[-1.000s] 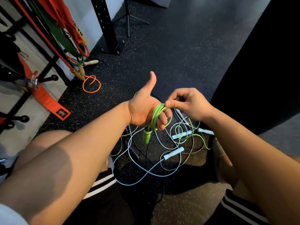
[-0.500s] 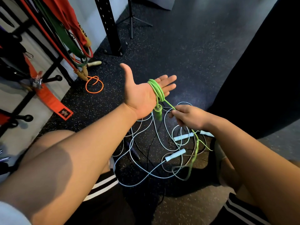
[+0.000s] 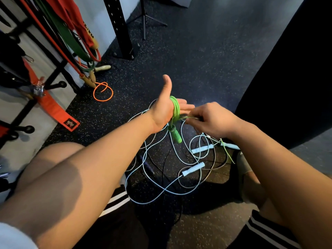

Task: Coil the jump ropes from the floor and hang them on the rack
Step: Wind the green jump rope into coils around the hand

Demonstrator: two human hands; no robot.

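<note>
A person crouches over a dark speckled floor (image 3: 206, 56), both bare arms reaching forward. The left hand (image 3: 166, 108) is held flat and spread, thumb up, with a green rope (image 3: 175, 106) wound in several turns around the palm. One green handle (image 3: 175, 134) dangles just below that hand. The right hand (image 3: 210, 119) sits just beside the left, its fingers pinched shut on the free strand of the green rope, which runs taut to the coil. A loose thin green end trails down past the right wrist.

On the floor beneath the hands lies a tangle of pale blue ropes (image 3: 152, 177) with pale blue handles (image 3: 193, 168), mixed with thin black cords. These loops overlap and cross one another under the green handle.

To the left stands a black rack (image 3: 55, 74) with pegs, hung with red and green bands. An orange rope (image 3: 103, 91) hangs from it, its loop resting on the floor. A black upright post (image 3: 120, 27) and a thin stand rise farther back. A large dark shape fills the right edge.
</note>
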